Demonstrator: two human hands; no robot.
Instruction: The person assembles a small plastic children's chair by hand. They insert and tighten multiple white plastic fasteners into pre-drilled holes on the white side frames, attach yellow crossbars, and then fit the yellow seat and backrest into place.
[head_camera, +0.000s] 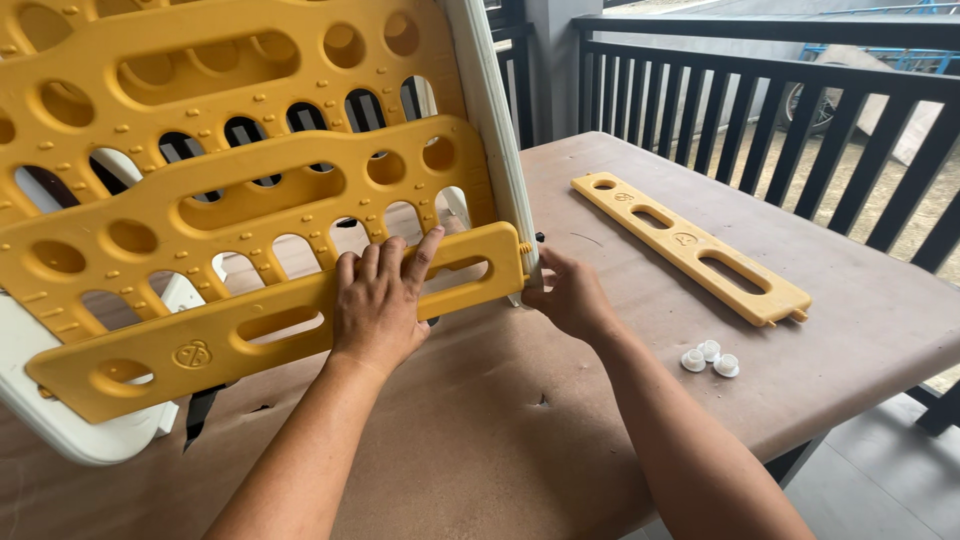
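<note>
— While the head camera looks down, what are the hands on?

— The left hand (378, 300) lies flat with fingers spread on the lowest yellow slat (275, 325) of a yellow plastic panel (230, 150), which stands tilted on the brown surface (620, 340). The right hand (568, 296) is curled around the white side post (497, 130) at the slat's end, just where a small yellow peg sticks out; whether it pinches anything small I cannot tell.

— How would that slat handle?

— Judging by the look, it is moulded plastic: light, stiff, a bit smooth, and full of slots. The long slots and the edges look like the natural places to take hold; pressing flat near the end, as the left hand does, should keep it steady.

— Anything else nearby?

— A loose yellow slat (690, 248) lies flat to the right, well apart from the hands. Three white caps (709, 358) sit together near its closer end. A dark railing (760, 130) runs behind the surface.
</note>
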